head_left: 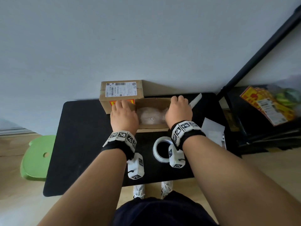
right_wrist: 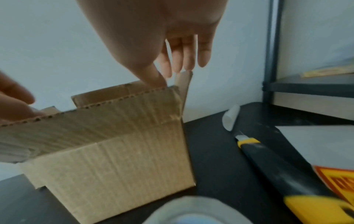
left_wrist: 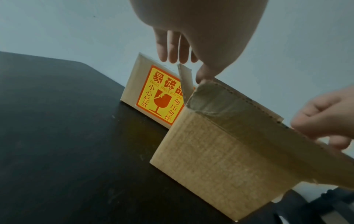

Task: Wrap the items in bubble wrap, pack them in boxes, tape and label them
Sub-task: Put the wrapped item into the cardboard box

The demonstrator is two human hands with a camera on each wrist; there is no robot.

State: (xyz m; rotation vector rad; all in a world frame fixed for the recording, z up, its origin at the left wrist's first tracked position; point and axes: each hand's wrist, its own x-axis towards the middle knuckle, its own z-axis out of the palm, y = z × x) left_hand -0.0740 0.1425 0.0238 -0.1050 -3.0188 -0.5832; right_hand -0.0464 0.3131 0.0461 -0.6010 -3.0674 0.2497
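Note:
An open cardboard box [head_left: 153, 127] stands mid-table with a bubble-wrapped item [head_left: 150, 117] inside. My left hand [head_left: 124, 115] is at its left end. In the left wrist view its fingers [left_wrist: 172, 50] are straight above the upright end flap [left_wrist: 185, 78], and the thumb touches the corner of the near flap [left_wrist: 239, 106]. My right hand [head_left: 178, 110] is at the right end. There its thumb rests on the near flap's top edge [right_wrist: 122, 106] and its fingers [right_wrist: 184, 60] reach the right end flap [right_wrist: 184, 82]. Neither hand grips anything.
A sealed, labelled box [head_left: 122, 90] with a fragile sticker [left_wrist: 161, 98] stands against the wall, touching the open box. A tape roll [head_left: 161, 149] lies near the front, a yellow-black knife [right_wrist: 272, 166] and label sheets [head_left: 213, 131] at right. Black shelving [head_left: 260, 121] at right, green stool [head_left: 37, 157] at left.

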